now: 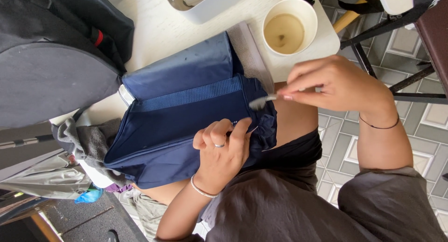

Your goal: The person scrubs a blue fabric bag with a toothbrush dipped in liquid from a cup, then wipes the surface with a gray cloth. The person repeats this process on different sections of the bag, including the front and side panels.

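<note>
Navy fabric of a bag [186,116] lies half on the white surface [163,27], half on the person's lap. Left hand [223,151] grips its bunched edge; right hand [336,85] pinches a small brush [261,102] against it. Beside them stands a paper cup [290,26].

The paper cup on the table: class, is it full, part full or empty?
Part full. The white paper cup stands upright on the table, and murky brownish liquid shows inside, its surface well below the rim.
</note>
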